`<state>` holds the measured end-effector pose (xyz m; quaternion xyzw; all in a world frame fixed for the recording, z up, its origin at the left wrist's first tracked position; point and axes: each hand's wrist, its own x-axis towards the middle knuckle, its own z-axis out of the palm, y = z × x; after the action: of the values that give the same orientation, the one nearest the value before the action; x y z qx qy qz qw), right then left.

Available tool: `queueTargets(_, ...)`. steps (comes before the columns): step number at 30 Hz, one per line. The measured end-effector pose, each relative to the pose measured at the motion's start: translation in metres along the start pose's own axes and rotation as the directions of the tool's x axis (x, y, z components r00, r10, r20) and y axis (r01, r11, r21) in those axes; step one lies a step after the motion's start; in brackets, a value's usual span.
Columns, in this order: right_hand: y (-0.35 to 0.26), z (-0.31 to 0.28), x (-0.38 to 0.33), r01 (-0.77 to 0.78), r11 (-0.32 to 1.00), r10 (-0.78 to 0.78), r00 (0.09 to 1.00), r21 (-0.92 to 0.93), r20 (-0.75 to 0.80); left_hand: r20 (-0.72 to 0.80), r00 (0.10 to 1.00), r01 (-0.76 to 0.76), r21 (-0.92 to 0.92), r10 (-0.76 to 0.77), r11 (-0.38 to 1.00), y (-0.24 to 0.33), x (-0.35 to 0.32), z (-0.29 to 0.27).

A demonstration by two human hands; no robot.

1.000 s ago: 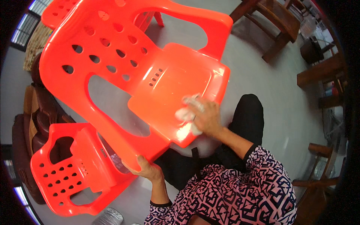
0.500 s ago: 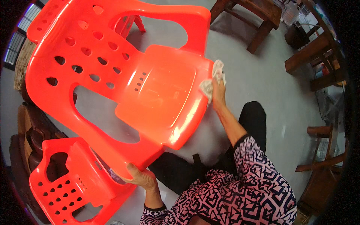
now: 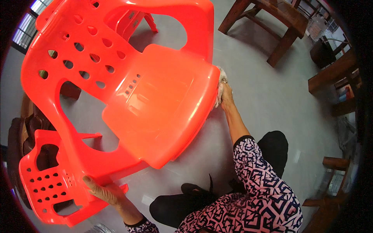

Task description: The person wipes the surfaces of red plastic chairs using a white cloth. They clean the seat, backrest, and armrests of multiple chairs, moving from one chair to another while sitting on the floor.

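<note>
A large red-orange plastic armchair [image 3: 155, 105] with teardrop holes in its backrest fills the upper left, tilted. My right hand [image 3: 227, 97] is closed on a crumpled pale cloth [image 3: 220, 87], pressing it to the front edge of the seat; part of the cloth is hidden behind that edge. My left hand [image 3: 105, 192] grips the chair's lower side by a front leg, its thumb showing and its other fingers mostly hidden underneath.
Another red plastic chair [image 3: 48, 184] stands at the lower left, just beyond my left hand. Dark brown furniture [image 3: 35, 130] is behind it. A wooden table or bench [image 3: 289, 17] stands at the upper right, and wooden frames [image 3: 334, 73] line the right side.
The armchair has turned and shifted slightly left in view. My right hand and the cloth have slid down behind the seat's front edge. My left hand has moved left and lower.
</note>
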<state>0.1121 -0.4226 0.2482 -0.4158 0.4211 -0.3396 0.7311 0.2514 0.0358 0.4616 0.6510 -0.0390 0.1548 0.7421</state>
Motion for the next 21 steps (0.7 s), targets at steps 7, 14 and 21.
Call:
queueTargets(7,0.025,-0.011,0.011,-0.044,0.999,0.045,0.999,0.014,-0.026,0.137,0.625,-0.748,0.388,0.768,0.539,-0.006,-0.045,-0.008)
queueTargets(14,-0.064,0.062,-0.044,0.291,0.953,-0.303,0.913,0.082,0.274,0.88,0.468,-0.753,0.349,0.081,0.557,-0.019,-0.076,0.055)
queueTargets(21,-0.08,0.059,-0.044,0.281,0.954,-0.298,0.832,0.109,0.467,0.953,0.29,-0.927,0.301,-0.082,0.223,-0.027,-0.083,0.066)
